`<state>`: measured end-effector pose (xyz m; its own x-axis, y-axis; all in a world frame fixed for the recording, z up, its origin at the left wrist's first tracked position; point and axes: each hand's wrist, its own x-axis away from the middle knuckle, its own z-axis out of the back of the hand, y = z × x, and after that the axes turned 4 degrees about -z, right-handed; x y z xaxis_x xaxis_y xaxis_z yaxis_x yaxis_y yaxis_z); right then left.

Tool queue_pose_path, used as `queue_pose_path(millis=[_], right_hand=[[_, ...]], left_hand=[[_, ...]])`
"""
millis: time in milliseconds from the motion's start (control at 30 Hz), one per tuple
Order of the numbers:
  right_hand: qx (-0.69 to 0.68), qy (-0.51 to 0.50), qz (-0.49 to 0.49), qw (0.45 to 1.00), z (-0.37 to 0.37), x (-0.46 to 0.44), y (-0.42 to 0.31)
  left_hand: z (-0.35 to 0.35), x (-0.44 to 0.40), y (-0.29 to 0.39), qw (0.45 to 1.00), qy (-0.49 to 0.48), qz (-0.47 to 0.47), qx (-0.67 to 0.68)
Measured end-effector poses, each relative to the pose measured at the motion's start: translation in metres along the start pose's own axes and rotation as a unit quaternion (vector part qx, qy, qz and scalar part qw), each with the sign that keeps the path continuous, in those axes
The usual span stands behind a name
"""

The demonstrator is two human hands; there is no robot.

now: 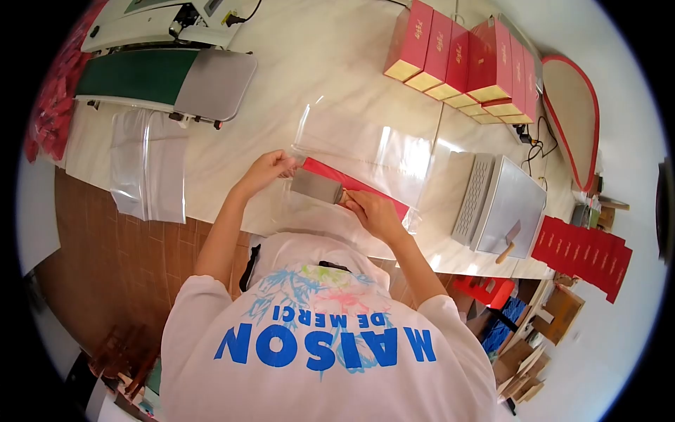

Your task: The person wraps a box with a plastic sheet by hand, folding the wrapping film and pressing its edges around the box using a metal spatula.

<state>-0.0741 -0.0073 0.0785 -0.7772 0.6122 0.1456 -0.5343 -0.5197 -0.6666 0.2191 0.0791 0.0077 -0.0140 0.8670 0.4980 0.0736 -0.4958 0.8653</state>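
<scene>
On the table in front of me lies a flat red box point(389, 197), with clear plastic film point(351, 141) around it and spread beyond it. My right hand point(374, 212) is closed round the short wooden handle of a wide scraper. The grey scraper blade point(316, 188) lies flat over the box's left part, close to its near edge. At the box's left end, my left hand point(276, 169) has its fingers pinched together at the film's edge. Its fingertips are beside the box's corner, and the film between them is hard to make out.
Red boxes point(450, 60) stand in rows at the back right. A metal hot plate point(510, 207) with another wooden-handled scraper point(508, 243) is to my right. A sealing machine with a green belt point(137, 77) stands back left, near clear plastic sheets point(148, 165).
</scene>
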Motion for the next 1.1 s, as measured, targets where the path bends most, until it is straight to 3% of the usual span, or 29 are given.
queue_pose_path(millis=[600,1100], right_hand=[[0.061,0.115,-0.013,0.991,-0.008,0.002,0.000],[0.077,0.219,-0.156,0.960,-0.017,0.038,0.002]], left_hand=[[0.002,-0.004,-0.015,0.999,-0.020,-0.002,0.044],[-0.006,-0.006,-0.014,0.997,0.009,-0.034,0.067]])
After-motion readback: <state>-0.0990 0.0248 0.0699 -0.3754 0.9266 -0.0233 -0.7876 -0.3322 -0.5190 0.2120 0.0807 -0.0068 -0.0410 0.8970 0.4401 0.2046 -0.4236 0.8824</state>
